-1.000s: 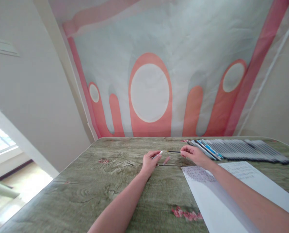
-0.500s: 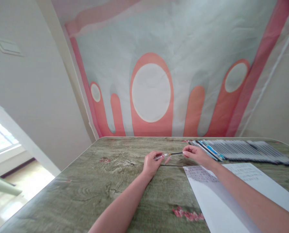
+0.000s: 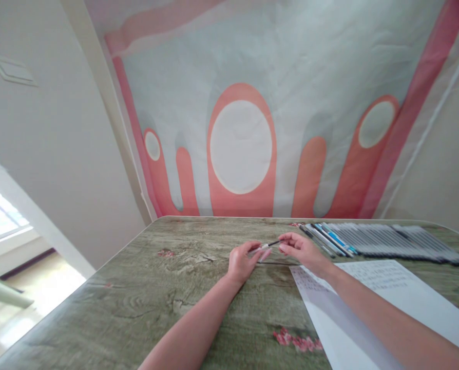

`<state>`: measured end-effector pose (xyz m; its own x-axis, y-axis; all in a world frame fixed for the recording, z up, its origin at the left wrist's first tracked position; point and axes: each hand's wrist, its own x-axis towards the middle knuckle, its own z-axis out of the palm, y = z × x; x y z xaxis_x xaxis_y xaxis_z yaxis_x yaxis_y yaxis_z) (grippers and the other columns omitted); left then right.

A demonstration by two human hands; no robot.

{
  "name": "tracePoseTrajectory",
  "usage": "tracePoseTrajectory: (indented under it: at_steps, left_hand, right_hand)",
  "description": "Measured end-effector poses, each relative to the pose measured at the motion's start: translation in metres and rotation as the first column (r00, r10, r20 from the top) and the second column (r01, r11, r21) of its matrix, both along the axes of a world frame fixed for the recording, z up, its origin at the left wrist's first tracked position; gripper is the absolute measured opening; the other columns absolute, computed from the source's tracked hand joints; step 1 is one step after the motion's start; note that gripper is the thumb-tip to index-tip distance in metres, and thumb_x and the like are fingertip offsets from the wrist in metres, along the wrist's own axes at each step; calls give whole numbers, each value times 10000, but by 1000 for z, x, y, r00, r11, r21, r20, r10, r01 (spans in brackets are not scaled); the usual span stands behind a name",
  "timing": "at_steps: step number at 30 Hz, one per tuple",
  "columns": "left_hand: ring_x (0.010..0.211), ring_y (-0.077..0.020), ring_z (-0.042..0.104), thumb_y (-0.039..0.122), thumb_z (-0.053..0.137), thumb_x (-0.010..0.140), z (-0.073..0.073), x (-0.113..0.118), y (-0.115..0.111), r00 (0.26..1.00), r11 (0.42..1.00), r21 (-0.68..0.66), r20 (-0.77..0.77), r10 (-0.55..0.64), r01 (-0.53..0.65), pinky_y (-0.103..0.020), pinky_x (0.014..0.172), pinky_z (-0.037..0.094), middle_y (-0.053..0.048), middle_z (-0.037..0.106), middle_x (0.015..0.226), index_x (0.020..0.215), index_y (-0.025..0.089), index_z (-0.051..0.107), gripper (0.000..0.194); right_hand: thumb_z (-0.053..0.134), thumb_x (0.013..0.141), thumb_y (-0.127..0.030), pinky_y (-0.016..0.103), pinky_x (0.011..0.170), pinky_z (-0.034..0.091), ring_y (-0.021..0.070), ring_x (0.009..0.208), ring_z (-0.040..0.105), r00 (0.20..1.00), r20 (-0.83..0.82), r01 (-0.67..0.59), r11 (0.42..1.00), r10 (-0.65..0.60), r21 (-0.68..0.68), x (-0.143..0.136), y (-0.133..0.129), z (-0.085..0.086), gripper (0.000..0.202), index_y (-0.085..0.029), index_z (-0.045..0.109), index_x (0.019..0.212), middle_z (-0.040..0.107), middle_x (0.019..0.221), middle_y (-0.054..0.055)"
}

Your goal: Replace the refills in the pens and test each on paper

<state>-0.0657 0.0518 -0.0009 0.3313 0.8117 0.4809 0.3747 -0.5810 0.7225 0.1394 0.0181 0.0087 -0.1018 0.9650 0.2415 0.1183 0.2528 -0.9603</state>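
Note:
Over the middle of the table, my left hand is closed around a pale, clear pen barrel that points to the right. A thin dark pen refill runs from the barrel's right end to my right hand. The fingertips of my right hand pinch the refill's far end. How deep the refill sits in the barrel is too small to tell. Just below both hands, a thin dark rod lies on the table, partly covered by my fingers.
A long row of grey pens lies at the back right, with several blue, white and black pens at its left end. A sheet of paper with handwriting lies under my right forearm. The wood-patterned table meets the wall behind.
My right hand has moved left, closer to my left hand. Less of the dark refill shows between them. My left hand has stayed almost in place.

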Motion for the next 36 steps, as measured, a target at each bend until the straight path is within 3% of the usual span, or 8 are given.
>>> tracePoseTrajectory:
  at_steps: [5, 8, 12, 19, 23, 26, 33, 36]
  left_hand:
    - [801, -162, 634, 383, 508, 807, -1, 1, 5, 992, 992, -125, 125, 5, 10, -254, 697, 497, -46, 681, 899, 1000, 198, 617, 289]
    - [776, -167, 644, 407, 460, 827, -2, 0, 8, 976, 971, -228, 215, -17, 67, -222, 556, 496, -63, 679, 884, 1072, 175, 565, 353]
    - [738, -169, 650, 430, 428, 836, -4, -1, 11, 965, 954, -281, 260, -33, 108, -198, 479, 470, -65, 675, 850, 1064, 160, 557, 376]
    - [696, -169, 655, 420, 457, 825, -9, 4, 12, 945, 922, -317, 301, -124, 222, -229, 539, 493, -56, 680, 823, 1025, 158, 545, 341]
    - [691, -154, 650, 398, 468, 829, -12, 5, 11, 943, 932, -272, 294, -156, 238, -251, 626, 506, -50, 677, 804, 1012, 154, 533, 311]
    - [704, -144, 641, 389, 480, 828, -13, 5, 11, 966, 968, -189, 230, -120, 165, -251, 671, 498, -46, 673, 790, 996, 158, 550, 295]
    - [801, -135, 629, 354, 443, 857, -7, 1, 7, 996, 998, 21, -66, 67, -66, -218, 697, 459, -15, 676, 875, 1007, 230, 572, 233]
    - [829, -139, 620, 349, 425, 868, -4, -2, 5, 963, 981, 129, -211, 169, -144, -220, 703, 438, 2, 670, 919, 1011, 262, 568, 220]
  right_hand:
    - [534, 786, -325, 295, 685, 464, 144, 737, 578, 981, 190, 19, 998, -31, 67, 4, 4, -11, 366, -171, 487, 1115, 621, 832, 34]
    - [506, 798, -252, 360, 809, 456, 192, 932, 559, 889, 440, 11, 968, -124, 250, 4, 4, -16, 285, -184, 558, 1069, 613, 1007, 81]
    - [430, 816, -135, 423, 984, 343, 199, 1152, 423, 742, 638, -142, 881, -208, 452, -3, 6, -23, 427, -228, 470, 1231, 517, 1235, 68]
    - [371, 854, -131, 412, 959, 358, 209, 1206, 354, 594, 781, -288, 856, -193, 430, -13, 8, -32, 472, -260, 374, 1308, 499, 1267, 40]
    - [403, 867, -178, 381, 899, 384, 206, 1091, 438, 570, 796, -293, 854, -206, 430, -15, 6, -26, 326, -253, 523, 1161, 572, 1094, 61]
    - [429, 864, -201, 363, 842, 399, 199, 986, 477, 560, 791, -255, 856, -248, 450, -16, 6, -24, 213, -226, 609, 976, 568, 968, 72]
    - [475, 848, -217, 343, 806, 403, 186, 882, 511, 605, 764, -233, 868, -223, 438, -15, 4, -23, 104, -186, 574, 848, 584, 873, 52]
    - [453, 861, -248, 343, 794, 411, 184, 842, 528, 687, 692, -173, 876, -221, 451, -13, -1, -19, 136, -193, 575, 838, 591, 837, 45]
